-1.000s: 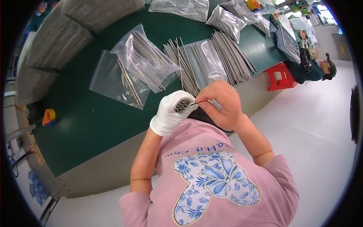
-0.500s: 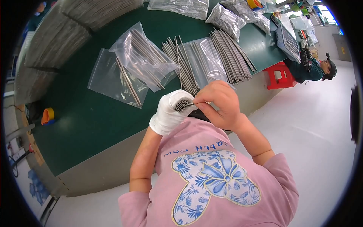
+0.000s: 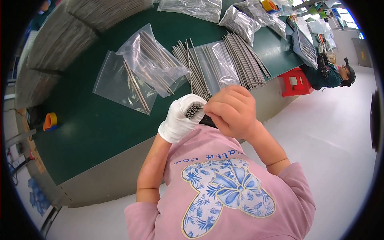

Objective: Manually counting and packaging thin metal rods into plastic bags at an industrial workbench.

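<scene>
My left hand [image 3: 179,122], in a white glove, is wrapped round a bundle of thin metal tubes [image 3: 193,111], whose open ends face up toward me. Bare and pinched, my right hand [image 3: 232,111] is at the bundle's right edge. The fingers hide most of what they pinch; only a dark bit of a thin rod shows at the tips. Just beyond my hands lie loose metal rods [image 3: 188,66] and a clear plastic bag [image 3: 218,66] with more rods showing through it. A wider pile of rods [image 3: 246,60] is at its right.
Two clear bags with rods [image 3: 138,90] lie left of the piles on the green table [image 3: 100,136]. Grey stacked sheets [image 3: 56,48] rise at the far left. A tape roll [image 3: 51,121] sits near the left edge. A red stool [image 3: 296,82] and a co-worker [image 3: 334,74] are at right.
My right hand has shifted slightly, its fingers closer to the bundle, and the thin rod seen in its pinch earlier is now mostly hidden. The left hand keeps its hold.
</scene>
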`<act>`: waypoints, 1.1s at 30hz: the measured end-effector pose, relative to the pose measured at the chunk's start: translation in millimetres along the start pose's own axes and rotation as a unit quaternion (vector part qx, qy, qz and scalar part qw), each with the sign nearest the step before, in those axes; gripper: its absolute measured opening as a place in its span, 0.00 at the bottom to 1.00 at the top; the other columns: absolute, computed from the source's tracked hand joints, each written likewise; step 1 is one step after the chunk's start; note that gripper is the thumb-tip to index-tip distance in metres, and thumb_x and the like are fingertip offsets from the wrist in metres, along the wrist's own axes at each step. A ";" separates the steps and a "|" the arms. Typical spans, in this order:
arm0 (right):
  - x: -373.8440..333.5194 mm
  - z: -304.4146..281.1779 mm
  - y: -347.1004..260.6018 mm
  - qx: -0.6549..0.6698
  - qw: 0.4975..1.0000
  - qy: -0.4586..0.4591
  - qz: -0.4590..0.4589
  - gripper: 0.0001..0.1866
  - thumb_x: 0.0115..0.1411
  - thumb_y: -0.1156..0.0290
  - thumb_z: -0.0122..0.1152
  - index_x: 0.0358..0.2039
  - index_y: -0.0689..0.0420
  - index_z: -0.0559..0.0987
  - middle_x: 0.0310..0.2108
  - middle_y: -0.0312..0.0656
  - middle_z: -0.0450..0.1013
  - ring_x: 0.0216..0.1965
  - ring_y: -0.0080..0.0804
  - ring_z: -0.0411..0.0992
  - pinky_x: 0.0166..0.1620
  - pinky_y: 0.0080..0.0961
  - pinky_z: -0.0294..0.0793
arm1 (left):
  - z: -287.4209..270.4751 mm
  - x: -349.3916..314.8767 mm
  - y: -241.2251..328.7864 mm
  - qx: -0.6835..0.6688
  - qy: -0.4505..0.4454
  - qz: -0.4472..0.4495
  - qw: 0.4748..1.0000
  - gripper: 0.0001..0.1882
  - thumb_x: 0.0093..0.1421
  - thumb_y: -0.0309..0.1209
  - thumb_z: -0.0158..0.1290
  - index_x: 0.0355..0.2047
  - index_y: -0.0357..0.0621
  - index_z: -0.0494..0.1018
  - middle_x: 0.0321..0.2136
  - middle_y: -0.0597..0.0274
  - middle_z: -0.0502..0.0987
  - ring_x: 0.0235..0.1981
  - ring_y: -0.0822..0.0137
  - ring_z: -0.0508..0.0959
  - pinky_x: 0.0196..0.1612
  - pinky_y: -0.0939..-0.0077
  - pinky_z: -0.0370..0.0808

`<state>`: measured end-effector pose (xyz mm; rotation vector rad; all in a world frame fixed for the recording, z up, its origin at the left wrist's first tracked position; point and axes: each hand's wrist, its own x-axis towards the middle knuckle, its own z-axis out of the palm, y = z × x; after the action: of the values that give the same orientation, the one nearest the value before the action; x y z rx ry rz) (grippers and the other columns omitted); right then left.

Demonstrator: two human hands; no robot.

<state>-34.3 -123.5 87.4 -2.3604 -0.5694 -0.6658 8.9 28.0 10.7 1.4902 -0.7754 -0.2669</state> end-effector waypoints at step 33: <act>5.5 3.0 5.9 0.050 0.998 -0.022 0.020 0.06 0.42 0.78 0.61 0.24 0.56 0.75 0.21 0.37 0.73 0.22 0.33 0.72 0.31 0.26 0.70 | -3.0 2.1 5.4 0.015 0.015 -0.023 0.999 0.13 0.48 0.19 0.56 0.36 0.41 0.74 0.33 0.56 0.77 0.32 0.63 0.78 0.36 0.77 0.73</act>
<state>-25.8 -124.5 86.0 -2.2906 -0.5592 -0.5559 10.7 29.7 16.7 1.5395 -0.7241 -0.2672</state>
